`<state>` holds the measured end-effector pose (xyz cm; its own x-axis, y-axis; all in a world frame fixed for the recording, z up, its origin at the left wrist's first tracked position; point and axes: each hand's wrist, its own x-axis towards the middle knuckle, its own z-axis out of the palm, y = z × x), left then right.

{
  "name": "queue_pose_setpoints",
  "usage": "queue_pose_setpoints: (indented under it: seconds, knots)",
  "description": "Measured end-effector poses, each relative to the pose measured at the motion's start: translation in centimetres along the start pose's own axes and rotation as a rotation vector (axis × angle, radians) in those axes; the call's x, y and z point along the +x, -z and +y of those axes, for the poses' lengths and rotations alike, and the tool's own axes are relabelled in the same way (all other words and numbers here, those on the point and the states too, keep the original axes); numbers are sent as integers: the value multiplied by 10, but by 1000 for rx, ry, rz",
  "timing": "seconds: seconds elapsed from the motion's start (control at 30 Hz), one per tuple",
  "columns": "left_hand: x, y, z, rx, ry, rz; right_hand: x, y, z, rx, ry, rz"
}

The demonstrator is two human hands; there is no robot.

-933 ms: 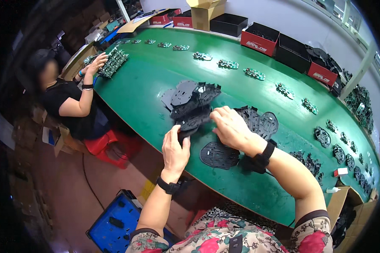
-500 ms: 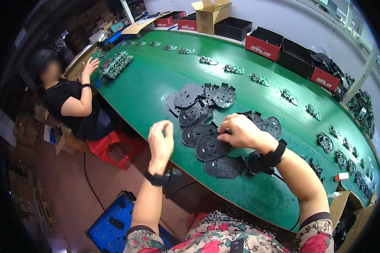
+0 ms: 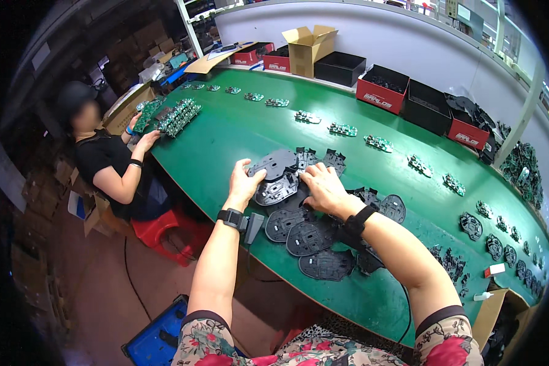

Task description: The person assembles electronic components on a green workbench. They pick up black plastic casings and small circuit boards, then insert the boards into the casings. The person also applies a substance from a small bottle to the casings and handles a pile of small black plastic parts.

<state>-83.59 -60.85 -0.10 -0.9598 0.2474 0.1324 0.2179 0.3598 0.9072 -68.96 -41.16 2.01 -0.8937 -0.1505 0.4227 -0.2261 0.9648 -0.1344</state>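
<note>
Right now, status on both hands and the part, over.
Left hand and right hand both grip one black plastic shell. More black shells piled close beside it. Co-worker well clear.

Open cardboard box (image 3: 308,49), red bins (image 3: 381,88), green circuit boards (image 3: 341,129) along the green table (image 3: 226,131), seated co-worker (image 3: 107,158).

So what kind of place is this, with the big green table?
Probably a factory assembly line. Small green circuit boards lie in a row along the long green table, the person's hands handle black plastic parts, and a co-worker sorts more boards.
</note>
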Motion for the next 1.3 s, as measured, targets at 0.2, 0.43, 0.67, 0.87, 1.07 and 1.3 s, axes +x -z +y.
queue_pose_setpoints:
  seconds: [0.2,0.43,0.67,0.87,1.07,1.3]
  knots:
    - [18,21,-14,-453,104,112,15,-9,-3,-50,198,22]
    - [21,54,-17,-209,-231,539,25,28,1,4,23,-161]
    - [-25,48,10,432,-780,506,18,65,33,223,-296,-587]
    - [-23,47,2,617,-452,33,7,54,35,91,-375,-386]
    - [-6,20,27,682,-636,7,-7,60,23,148,-329,-214]
    - [8,0,44,666,-460,-171,-52,94,14,156,-256,-115]
